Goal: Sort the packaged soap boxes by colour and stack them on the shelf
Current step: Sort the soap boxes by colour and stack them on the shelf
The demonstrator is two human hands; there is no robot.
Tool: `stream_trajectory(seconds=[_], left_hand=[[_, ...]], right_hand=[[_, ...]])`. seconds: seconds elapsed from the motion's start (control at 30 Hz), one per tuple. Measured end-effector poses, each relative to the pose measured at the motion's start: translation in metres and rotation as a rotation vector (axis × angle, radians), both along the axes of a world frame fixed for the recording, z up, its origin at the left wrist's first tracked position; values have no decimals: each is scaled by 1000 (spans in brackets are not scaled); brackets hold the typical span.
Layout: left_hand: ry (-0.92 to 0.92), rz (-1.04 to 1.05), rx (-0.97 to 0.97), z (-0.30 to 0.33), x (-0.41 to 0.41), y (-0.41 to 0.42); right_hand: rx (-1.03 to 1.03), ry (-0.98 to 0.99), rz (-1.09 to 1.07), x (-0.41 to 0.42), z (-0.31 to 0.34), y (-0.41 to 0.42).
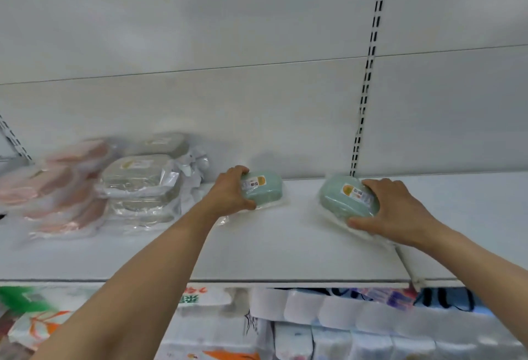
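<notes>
The left hand (233, 191) curls over the near end of a pale green, rounded soap box wrapped in clear plastic (264, 189), fingers over its far top edge and thumb along the front. The right hand (391, 211) grips a second pale green wrapped soap box (345, 198) the same way, fingers across its labelled top and thumb pressed at the lower front edge. Both green boxes sit on the white metal shelf board (285, 245), well apart from each other, each with a small white and orange label facing up. The right one is tilted a little toward the camera.

Further left on the same board lies a pile of grey soap boxes in crinkled clear wrap (140, 182); at least three can be counted, one behind and the others stacked, though blur keeps the number unsure. Left of those is a heap of pink wrapped soap boxes (60, 188), too smeared to count.

Behind the shelf stands a white back panel (228, 31) with a slotted upright rail (368, 74) running down to just behind the right green box.

Below the shelf's front edge, packs of white paper rolls in printed plastic (314, 311) fill the lower level, with green and orange printed packs (34, 319) at the left.
</notes>
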State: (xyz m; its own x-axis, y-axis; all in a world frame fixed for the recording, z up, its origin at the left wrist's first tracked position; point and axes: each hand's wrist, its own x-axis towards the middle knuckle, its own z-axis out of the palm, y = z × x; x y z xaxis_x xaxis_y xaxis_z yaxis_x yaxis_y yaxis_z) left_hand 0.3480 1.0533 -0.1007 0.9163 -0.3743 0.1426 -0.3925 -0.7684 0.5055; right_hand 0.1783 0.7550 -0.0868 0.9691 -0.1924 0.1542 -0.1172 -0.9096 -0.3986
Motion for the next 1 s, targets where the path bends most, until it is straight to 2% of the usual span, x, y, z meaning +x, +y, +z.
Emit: stream_trajectory(seconds=[0.13, 0.3, 0.5, 0.57, 0.67, 0.77, 0.87, 0.93, 1.0], left_hand=[[15, -68, 27, 0, 26, -7], [26, -118, -31, 3, 33, -8], [-82, -99, 18, 1, 33, -8], [-207, -42, -81, 2, 20, -8], [-341, -18, -301, 13, -16, -13], [-234, -101, -386, 20, -51, -19], [-83, -165, -455, 25, -70, -24], [-27, -147, -547, 27, -72, -28], [-23, -75, -645, 29, -71, -29]], right_hand=[[-37, 63, 8, 28, 2, 8], [-28, 81, 63, 60, 7, 19], [-55, 118, 116, 77, 18, 31], [-16, 110, 103, 78, 26, 35], [268, 81, 56, 78, 38, 47], [716, 75, 21, 79, 46, 66], [1040, 79, -18, 85, 47, 86], [1168, 107, 0, 89, 44, 98], [1201, 123, 48, 88, 44, 108]])
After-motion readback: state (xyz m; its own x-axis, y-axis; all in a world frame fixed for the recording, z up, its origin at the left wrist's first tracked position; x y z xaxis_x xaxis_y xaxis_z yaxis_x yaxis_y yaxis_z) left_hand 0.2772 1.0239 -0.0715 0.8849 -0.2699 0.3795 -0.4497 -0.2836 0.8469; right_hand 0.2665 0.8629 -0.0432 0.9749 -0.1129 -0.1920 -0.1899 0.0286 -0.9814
